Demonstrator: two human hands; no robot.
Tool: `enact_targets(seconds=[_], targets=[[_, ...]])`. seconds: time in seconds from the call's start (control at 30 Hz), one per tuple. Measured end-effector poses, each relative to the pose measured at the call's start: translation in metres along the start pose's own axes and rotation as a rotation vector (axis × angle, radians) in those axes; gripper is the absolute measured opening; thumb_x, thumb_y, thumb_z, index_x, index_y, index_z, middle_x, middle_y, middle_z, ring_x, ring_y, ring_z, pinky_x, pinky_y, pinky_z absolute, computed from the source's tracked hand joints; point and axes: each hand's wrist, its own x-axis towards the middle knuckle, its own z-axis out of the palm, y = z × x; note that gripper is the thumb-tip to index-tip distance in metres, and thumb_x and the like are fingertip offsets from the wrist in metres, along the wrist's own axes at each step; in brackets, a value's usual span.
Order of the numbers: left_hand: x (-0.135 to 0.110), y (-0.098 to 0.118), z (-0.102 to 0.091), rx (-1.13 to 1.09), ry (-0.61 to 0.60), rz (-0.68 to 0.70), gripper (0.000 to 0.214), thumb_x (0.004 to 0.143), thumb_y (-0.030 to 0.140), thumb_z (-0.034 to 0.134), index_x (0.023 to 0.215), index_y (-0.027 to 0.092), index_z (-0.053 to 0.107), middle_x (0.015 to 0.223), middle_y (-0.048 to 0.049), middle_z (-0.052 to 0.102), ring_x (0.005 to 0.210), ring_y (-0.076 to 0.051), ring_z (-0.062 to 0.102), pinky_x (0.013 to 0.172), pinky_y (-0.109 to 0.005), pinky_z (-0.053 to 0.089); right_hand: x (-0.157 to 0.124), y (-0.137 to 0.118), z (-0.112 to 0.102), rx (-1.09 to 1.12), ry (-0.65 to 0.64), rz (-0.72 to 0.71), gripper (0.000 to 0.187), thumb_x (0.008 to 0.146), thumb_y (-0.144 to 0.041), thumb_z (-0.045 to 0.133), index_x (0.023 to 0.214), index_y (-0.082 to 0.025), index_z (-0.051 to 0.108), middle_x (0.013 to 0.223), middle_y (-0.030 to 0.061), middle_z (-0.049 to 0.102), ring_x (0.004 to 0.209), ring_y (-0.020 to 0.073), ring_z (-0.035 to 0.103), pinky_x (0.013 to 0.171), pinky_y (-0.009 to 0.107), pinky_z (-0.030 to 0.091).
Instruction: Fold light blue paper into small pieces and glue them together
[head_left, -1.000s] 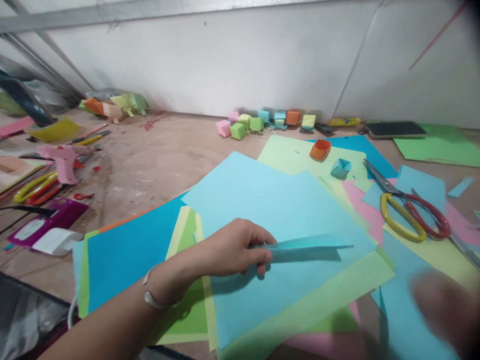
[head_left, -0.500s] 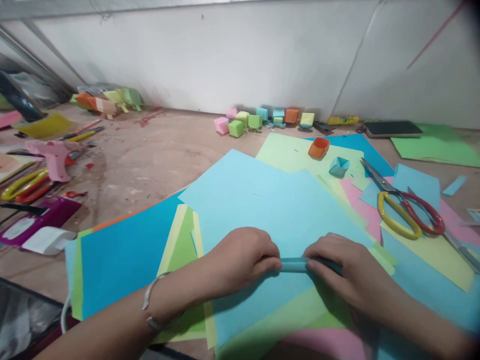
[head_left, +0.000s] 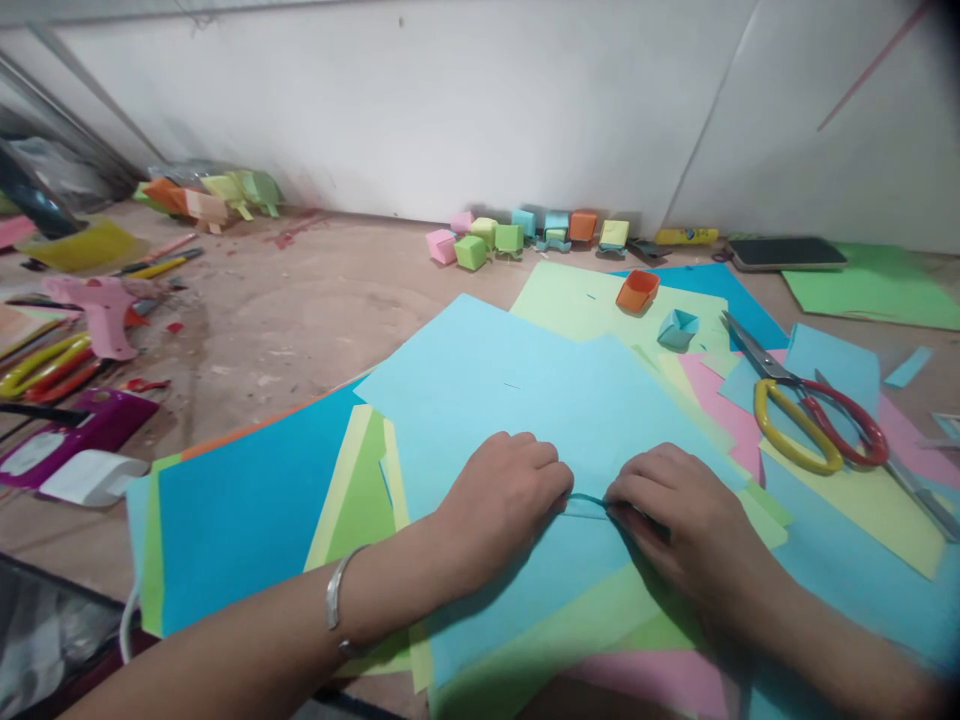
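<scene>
Between my hands a narrow blue paper strip (head_left: 586,507) shows, slightly bowed, with most of its length hidden by fingers. My left hand (head_left: 508,495) pinches its left end, a silver bangle on the wrist. Its right end is in the closed fingers of my right hand (head_left: 671,510). Both hands are low over a large light blue paper sheet (head_left: 487,380), which lies on a pile of coloured sheets. Beyond it sit an open orange paper box (head_left: 637,291) and a small light blue paper box (head_left: 679,329).
Scissors (head_left: 799,400) with yellow and red handles lie at right on paper scraps. Several small folded paper cubes (head_left: 510,240) line the wall, near a phone (head_left: 787,253). At left are a pink glue gun (head_left: 101,312), a purple device (head_left: 90,430) and a white plug (head_left: 94,478).
Both hands have shifted slightly up and away from me. The strip between them, flat and wider before, now shows as a thin bowed edge.
</scene>
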Motion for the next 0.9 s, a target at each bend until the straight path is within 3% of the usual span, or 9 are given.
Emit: enact_targets(seconds=[0.17,0.4,0.6,0.8,0.9], targets=[[-0.003,-0.003,0.001,-0.031,0.007,0.05,0.018,0.092,0.02,0.054,0.078,0.021,0.065,0.074,0.0006,0.061,0.067,-0.015,0.051,0.061,-0.03,0.032,0.002,0.006,-0.003,0.026,0.015,-0.118,0.029,0.094,-0.009,0.044,0.077,-0.017,0.065,0.073,0.0055,0.06,0.072,0.0174,0.048,0.062,0.03,0.035],[-0.007,-0.009,0.005,0.092,0.11,0.225,0.027,0.097,0.017,0.043,0.077,0.018,0.061,0.077,-0.0012,0.058,0.068,-0.016,0.047,0.059,-0.029,0.031,0.001,0.007,-0.011,-0.153,-0.006,-0.316,0.027,0.094,-0.009,0.043,0.082,-0.017,0.065,0.077,0.0074,0.061,0.077,0.0194,0.048,0.066,0.033,0.036],[-0.011,-0.004,0.003,0.226,0.181,0.352,0.022,0.095,0.013,0.046,0.076,0.018,0.057,0.072,-0.0016,0.053,0.063,-0.018,0.042,0.054,-0.032,0.029,0.0,0.0,-0.017,-0.324,-0.032,-0.408,0.025,0.093,-0.008,0.045,0.082,-0.014,0.066,0.071,0.0066,0.057,0.075,0.0208,0.047,0.066,0.035,0.035],[-0.019,0.01,0.003,0.327,0.151,0.364,0.022,0.091,0.009,0.044,0.075,0.017,0.056,0.074,-0.0041,0.056,0.063,-0.018,0.045,0.053,-0.033,0.03,-0.014,-0.018,-0.011,-0.528,-0.095,-0.352,0.026,0.086,-0.005,0.047,0.086,-0.012,0.072,0.076,0.0107,0.062,0.076,0.0248,0.047,0.066,0.039,0.035],[-0.022,0.018,0.004,0.381,0.174,0.339,0.02,0.089,0.007,0.042,0.084,0.014,0.061,0.073,-0.0052,0.057,0.063,-0.019,0.047,0.053,-0.033,0.031,-0.023,-0.028,-0.001,-0.564,-0.041,-0.296,0.03,0.083,-0.002,0.046,0.089,-0.01,0.074,0.077,0.0134,0.065,0.08,0.0275,0.049,0.07,0.041,0.038]])
